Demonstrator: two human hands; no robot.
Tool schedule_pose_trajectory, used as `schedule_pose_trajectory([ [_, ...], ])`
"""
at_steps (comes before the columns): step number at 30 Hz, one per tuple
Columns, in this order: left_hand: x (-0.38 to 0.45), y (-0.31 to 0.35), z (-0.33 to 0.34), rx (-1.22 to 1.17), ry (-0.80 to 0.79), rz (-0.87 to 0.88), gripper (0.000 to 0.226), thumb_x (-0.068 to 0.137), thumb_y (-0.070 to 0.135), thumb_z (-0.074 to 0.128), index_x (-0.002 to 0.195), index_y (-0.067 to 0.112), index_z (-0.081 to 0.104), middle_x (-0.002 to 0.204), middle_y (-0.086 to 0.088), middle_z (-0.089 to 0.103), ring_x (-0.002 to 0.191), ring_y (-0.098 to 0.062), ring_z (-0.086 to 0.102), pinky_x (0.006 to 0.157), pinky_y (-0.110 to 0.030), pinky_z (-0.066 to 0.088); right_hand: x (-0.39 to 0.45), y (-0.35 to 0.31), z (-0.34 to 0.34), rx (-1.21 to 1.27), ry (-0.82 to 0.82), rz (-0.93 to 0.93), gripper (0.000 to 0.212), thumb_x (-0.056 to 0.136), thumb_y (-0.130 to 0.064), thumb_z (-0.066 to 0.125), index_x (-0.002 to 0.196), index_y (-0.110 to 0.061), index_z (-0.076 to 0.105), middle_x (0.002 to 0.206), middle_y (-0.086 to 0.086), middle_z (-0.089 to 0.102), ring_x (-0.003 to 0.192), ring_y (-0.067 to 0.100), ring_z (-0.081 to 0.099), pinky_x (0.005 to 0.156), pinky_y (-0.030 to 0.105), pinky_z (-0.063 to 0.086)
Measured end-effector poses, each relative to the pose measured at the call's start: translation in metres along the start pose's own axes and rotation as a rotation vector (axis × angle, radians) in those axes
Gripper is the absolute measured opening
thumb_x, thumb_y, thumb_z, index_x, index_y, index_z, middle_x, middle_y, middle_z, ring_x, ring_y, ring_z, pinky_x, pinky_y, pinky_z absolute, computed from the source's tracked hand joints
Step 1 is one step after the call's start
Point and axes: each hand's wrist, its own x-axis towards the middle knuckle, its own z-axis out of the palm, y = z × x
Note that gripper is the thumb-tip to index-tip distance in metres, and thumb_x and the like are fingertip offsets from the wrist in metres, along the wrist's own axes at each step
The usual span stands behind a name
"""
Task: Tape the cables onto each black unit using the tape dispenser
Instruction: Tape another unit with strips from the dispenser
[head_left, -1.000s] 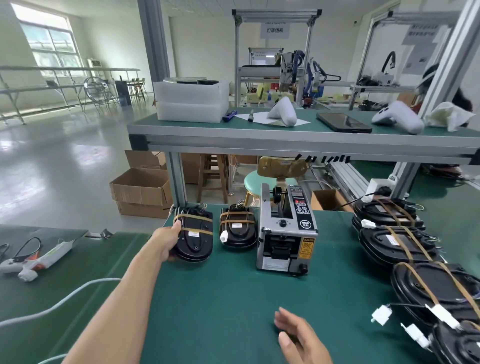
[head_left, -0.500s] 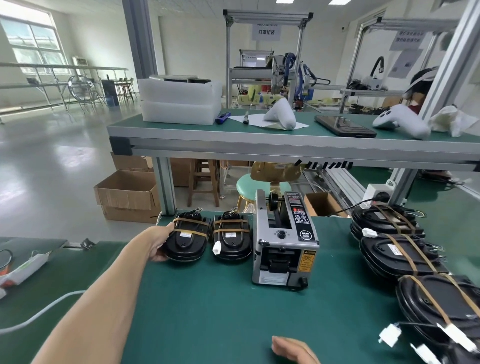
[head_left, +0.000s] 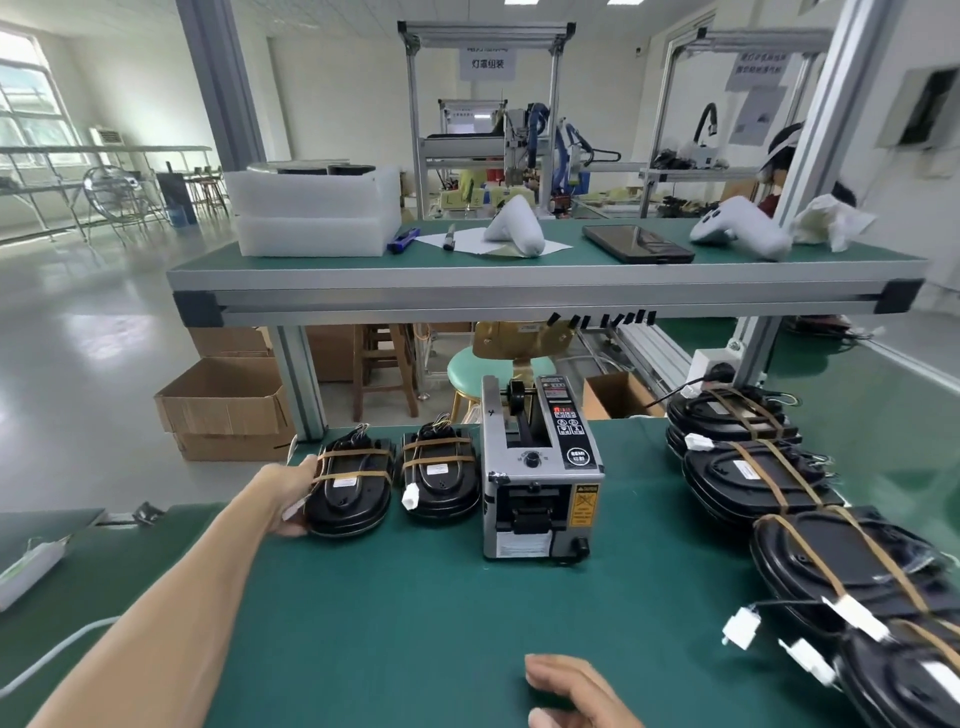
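Here my left hand (head_left: 291, 493) is stretched out to the far-left part of the green bench (head_left: 395, 613), curled around the left rim of a taped black unit (head_left: 349, 491), fingers over its far edge and thumb at the near edge. That unit lies flat beside a second taped unit (head_left: 440, 480), the 2 nearly touching, both just left of the tape dispenser (head_left: 540, 478), which stands near the far edge in the middle. My right hand (head_left: 571, 693) rests low at the near edge, fingers loosely bent and holding nothing.

Along the right edge lies a row of larger black units (head_left: 748, 475), overlapping one another, with tan tape strips across them and white connectors (head_left: 740, 626) dangling on thin wires.

I judge the unit in my grip to be a rigid moulded shell, light enough for 1 hand, glossy and so a bit slippery. The rim is the sound place to hold; the tape bands and the bundled wires at its far end look easy to disturb, so I would keep my fingers off those and slide it rather than lift by the cables.
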Motion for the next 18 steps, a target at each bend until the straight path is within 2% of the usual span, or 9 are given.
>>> schedule_pose_trajectory([
  [2,-0.004,0.0,-0.004,0.007,0.023,0.009,0.056,0.111,0.043,0.053,0.138,-0.006,0.055,0.123,-0.019,0.056,0.09,-0.04,0.064,0.083,-0.054,0.064,0.002,-0.007,0.0,0.017,0.089,0.064,0.036,0.078,-0.059,0.073,0.112,-0.051,0.073,0.124,-0.021,0.067,0.1,0.015,0.073,0.086,0.025,0.056],
  [5,-0.022,-0.005,-0.011,0.149,0.177,0.06,0.063,0.111,0.052,0.044,0.13,-0.005,0.062,0.129,-0.027,0.064,0.103,-0.044,0.065,0.097,-0.052,0.058,0.003,-0.012,0.001,0.078,0.101,0.071,0.033,0.071,-0.051,0.075,0.103,-0.047,0.078,0.117,-0.021,0.07,0.101,0.013,0.073,0.085,0.022,0.056],
  [7,-0.045,-0.016,-0.005,0.19,0.328,0.208,0.059,0.11,0.051,0.041,0.124,0.0,0.067,0.13,-0.027,0.067,0.114,-0.045,0.061,0.101,-0.052,0.052,-0.001,-0.027,-0.003,0.11,0.125,0.099,0.03,0.07,-0.05,0.074,0.097,-0.041,0.081,0.112,-0.021,0.071,0.104,0.009,0.071,0.086,0.02,0.055],
  [10,-0.103,-0.039,0.021,0.026,0.425,0.454,0.048,0.11,0.041,0.051,0.143,0.008,0.061,0.145,-0.02,0.061,0.14,-0.04,0.046,0.115,-0.058,0.039,-0.006,-0.048,-0.012,0.095,0.13,0.106,0.03,0.075,-0.045,0.073,0.1,-0.03,0.08,0.108,-0.021,0.071,0.105,0.008,0.071,0.09,0.023,0.057],
  [11,-0.126,-0.049,0.032,0.0,0.429,0.533,0.043,0.109,0.036,0.055,0.143,0.011,0.062,0.144,-0.015,0.061,0.14,-0.036,0.045,0.116,-0.055,0.038,-0.007,-0.052,-0.014,0.093,0.121,0.11,0.027,0.079,-0.038,0.075,0.102,-0.025,0.08,0.108,-0.019,0.072,0.104,0.009,0.071,0.09,0.024,0.057],
  [13,-0.171,-0.072,0.05,-0.035,0.39,0.638,0.026,0.107,0.027,0.063,0.13,0.019,0.07,0.127,-0.002,0.068,0.124,-0.03,0.056,0.105,-0.044,0.044,-0.01,-0.053,-0.017,0.093,0.12,0.116,0.018,0.089,-0.018,0.077,0.106,-0.018,0.079,0.107,-0.008,0.073,0.101,0.011,0.071,0.09,0.027,0.057],
  [15,-0.21,-0.097,0.066,-0.085,0.26,0.632,0.012,0.103,0.022,0.069,0.103,0.033,0.075,0.102,0.011,0.075,0.091,-0.016,0.066,0.087,-0.023,0.047,-0.012,-0.054,-0.018,0.087,0.121,0.119,0.016,0.093,-0.011,0.075,0.108,-0.014,0.078,0.107,0.0,0.072,0.101,0.01,0.071,0.091,0.027,0.057],
  [16,-0.225,-0.11,0.073,-0.089,0.205,0.624,0.02,0.1,0.019,0.073,0.088,0.036,0.075,0.085,0.013,0.076,0.076,-0.011,0.065,0.077,-0.013,0.046,-0.013,-0.054,-0.018,0.089,0.112,0.12,0.015,0.093,-0.012,0.074,0.108,-0.014,0.077,0.108,0.0,0.072,0.101,0.01,0.071,0.092,0.027,0.057],
  [18,-0.247,-0.137,0.084,-0.043,0.103,0.615,0.035,0.097,0.015,0.077,0.067,0.034,0.074,0.058,0.009,0.07,0.053,-0.007,0.057,0.062,-0.009,0.044,-0.016,-0.055,-0.018,0.108,0.095,0.124,0.015,0.094,-0.016,0.074,0.109,-0.017,0.077,0.109,-0.002,0.072,0.102,0.009,0.07,0.091,0.024,0.055],
])
